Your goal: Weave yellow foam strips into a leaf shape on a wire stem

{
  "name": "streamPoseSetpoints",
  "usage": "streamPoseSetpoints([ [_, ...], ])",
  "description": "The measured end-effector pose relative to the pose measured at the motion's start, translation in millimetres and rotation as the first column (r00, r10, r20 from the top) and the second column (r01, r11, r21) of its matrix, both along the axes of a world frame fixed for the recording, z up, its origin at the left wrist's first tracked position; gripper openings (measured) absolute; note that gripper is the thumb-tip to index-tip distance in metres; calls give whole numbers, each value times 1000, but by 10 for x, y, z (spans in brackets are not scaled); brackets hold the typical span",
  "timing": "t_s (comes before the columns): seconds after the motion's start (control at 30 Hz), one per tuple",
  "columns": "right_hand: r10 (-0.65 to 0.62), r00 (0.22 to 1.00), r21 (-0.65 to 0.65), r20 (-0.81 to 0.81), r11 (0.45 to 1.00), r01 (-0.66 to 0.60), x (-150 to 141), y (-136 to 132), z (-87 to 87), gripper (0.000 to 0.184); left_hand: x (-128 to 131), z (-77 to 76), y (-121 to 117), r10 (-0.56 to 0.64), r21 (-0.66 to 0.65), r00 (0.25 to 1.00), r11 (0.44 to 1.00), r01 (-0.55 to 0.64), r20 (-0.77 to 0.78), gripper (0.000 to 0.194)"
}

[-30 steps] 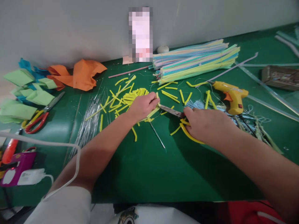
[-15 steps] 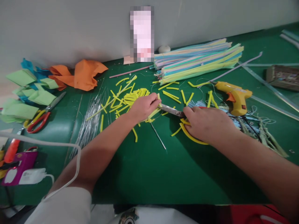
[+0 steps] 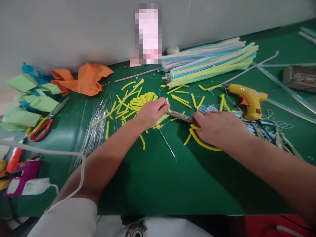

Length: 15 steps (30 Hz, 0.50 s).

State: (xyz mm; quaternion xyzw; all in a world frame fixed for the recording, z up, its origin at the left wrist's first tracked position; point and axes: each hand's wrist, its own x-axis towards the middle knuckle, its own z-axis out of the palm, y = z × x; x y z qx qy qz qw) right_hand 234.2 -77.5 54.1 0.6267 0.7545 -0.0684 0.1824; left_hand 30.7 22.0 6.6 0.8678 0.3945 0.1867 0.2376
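Note:
My left hand [image 3: 150, 113] is closed on a few short yellow straw pieces [image 3: 161, 119] at the edge of a heap of cut yellow pieces [image 3: 139, 101]. My right hand [image 3: 218, 128] grips scissors with yellow handles [image 3: 180, 116]. The blades point left and reach the straw ends at my left fingertips. Whether the blades are apart I cannot make out.
A bundle of long pastel straws [image 3: 209, 62] lies at the back, a yellow glue gun [image 3: 248, 98] to the right. Thin wires [image 3: 95, 130], red-handled pliers [image 3: 39, 128], orange paper [image 3: 89, 79] and green paper [image 3: 27, 98] lie left. A white cable [image 3: 61, 154] crosses my left arm.
Both hands stay almost in place. The scissors and the held straw pieces have barely shifted; the view has drifted slightly.

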Motion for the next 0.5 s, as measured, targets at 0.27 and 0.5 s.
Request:
streamPoseSetpoints([
  [0.27, -10, 998, -44, 56, 999, 13, 8, 31, -37, 25, 3, 15, -12, 68, -35, 987, 997, -64, 143, 29],
  [0.5, -127, 990, -45, 69, 990, 130, 130, -22, 43, 32, -53, -33, 16, 127, -192, 951, 979, -74, 283, 22],
])
